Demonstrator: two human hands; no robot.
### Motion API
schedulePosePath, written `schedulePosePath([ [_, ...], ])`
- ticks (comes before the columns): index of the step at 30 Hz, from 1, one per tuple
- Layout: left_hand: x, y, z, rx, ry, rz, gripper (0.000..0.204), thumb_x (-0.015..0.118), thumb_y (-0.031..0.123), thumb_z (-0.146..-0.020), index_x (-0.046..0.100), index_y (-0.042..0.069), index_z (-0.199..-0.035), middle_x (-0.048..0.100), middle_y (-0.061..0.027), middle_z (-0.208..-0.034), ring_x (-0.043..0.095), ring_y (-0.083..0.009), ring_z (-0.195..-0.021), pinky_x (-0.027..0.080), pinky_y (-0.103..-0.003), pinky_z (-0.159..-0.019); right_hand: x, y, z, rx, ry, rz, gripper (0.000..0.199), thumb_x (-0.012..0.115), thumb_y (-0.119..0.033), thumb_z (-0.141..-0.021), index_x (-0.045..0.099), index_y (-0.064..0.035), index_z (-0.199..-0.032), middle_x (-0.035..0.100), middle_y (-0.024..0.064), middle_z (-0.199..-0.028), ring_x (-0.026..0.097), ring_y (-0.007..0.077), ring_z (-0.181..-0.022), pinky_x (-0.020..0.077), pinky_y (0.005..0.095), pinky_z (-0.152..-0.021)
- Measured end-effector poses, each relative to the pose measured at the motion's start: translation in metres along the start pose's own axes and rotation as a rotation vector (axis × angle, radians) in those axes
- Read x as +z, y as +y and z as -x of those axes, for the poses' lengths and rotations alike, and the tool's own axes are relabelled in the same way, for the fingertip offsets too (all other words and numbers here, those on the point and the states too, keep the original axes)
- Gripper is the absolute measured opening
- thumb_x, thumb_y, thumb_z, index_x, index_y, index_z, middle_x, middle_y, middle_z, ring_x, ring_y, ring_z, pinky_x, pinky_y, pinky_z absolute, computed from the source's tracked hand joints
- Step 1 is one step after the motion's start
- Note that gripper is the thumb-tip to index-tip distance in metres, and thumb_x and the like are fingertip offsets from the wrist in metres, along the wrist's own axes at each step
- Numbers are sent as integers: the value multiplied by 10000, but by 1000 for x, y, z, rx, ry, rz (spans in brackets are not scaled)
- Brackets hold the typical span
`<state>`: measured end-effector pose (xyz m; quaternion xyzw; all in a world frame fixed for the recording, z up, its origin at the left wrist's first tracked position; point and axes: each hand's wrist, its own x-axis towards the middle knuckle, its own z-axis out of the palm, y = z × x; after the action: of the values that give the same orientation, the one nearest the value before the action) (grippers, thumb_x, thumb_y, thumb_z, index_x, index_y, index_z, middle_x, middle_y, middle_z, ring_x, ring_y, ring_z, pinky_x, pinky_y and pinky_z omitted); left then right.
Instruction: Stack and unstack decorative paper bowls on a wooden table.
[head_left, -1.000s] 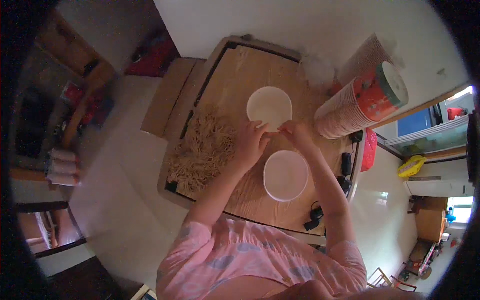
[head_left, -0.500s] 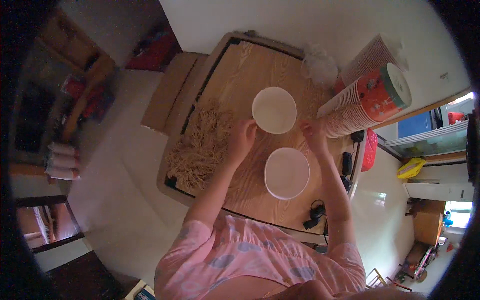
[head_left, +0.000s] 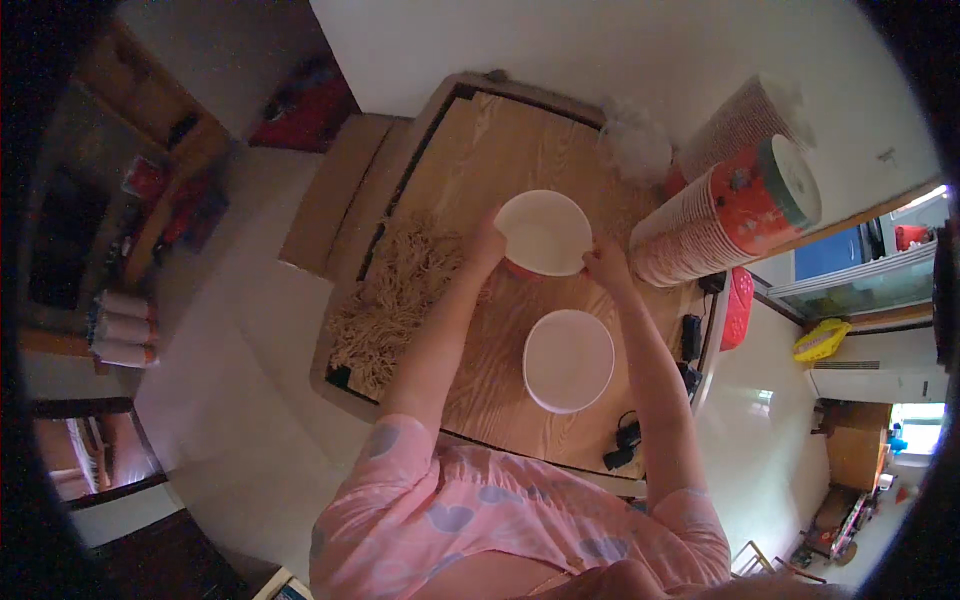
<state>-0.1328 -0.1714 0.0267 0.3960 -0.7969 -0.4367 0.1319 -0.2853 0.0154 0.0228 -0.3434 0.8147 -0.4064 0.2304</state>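
Note:
A round paper tub [head_left: 545, 232], white inside with a strip of red outer wall showing on its near side, is held between my two hands over the table. My left hand [head_left: 487, 244] grips its left side; most of those fingers are hidden. On the opposite side, my right hand [head_left: 606, 263] pinches the tub near its rim. Closer to me stands a second white-lined paper tub [head_left: 568, 362], which neither hand touches. Left of my left hand lies a loose heap of tan, string-like strands [head_left: 395, 300].
Tall nested stacks of red-and-green patterned tubs [head_left: 735, 210] lean at the right by the wall. A clear plastic bag [head_left: 637, 148] sits at the back of the wooden table [head_left: 500, 140]. Black adapters with cords [head_left: 622, 445] lie along the right edge.
Both hands have closed in on the far tub and now hold it by its sides. Its opening has tilted, so the red outer wall shows on the near side.

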Motion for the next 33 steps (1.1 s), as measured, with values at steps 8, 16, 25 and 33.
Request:
schedulePosePath([
  [8, 19, 53, 63, 780, 197, -277, 335, 615, 125, -671, 542, 84, -996, 549, -115, -861, 518, -253, -884, 387, -400, -839, -26, -19, 17, -482, 208, 230, 232, 549, -59, -718, 583, -95, -944, 596, 123, -819, 575, 313, -792, 460, 403, -677],
  [16, 41, 35, 59, 721, -22, -219, 138, 644, 188, -706, 618, 111, -818, 585, -54, -815, 530, -231, -866, 319, -410, -878, -34, -25, 22, -547, -136, 398, 208, 623, 28, -653, 586, -60, -838, 554, 115, -857, 553, 261, -784, 461, 327, -637],
  [25, 22, 43, 66, 745, -7, -12, 89, 633, 180, -711, 620, 110, -765, 590, -32, -782, 544, -212, -838, 296, -438, -897, -22, -51, 32, -555, -83, 111, 135, 650, 6, -638, 578, -43, -741, 568, 85, -773, 549, 240, -750, 448, 317, -611],
  [33, 21, 42, 68, 778, 60, -85, 40, 627, 140, -696, 600, 119, -716, 561, 7, -760, 537, -175, -781, 304, -435, -895, -10, -41, 37, -556, -60, 296, 132, 644, 14, -653, 585, -31, -762, 584, 84, -798, 566, 219, -731, 466, 301, -632],
])
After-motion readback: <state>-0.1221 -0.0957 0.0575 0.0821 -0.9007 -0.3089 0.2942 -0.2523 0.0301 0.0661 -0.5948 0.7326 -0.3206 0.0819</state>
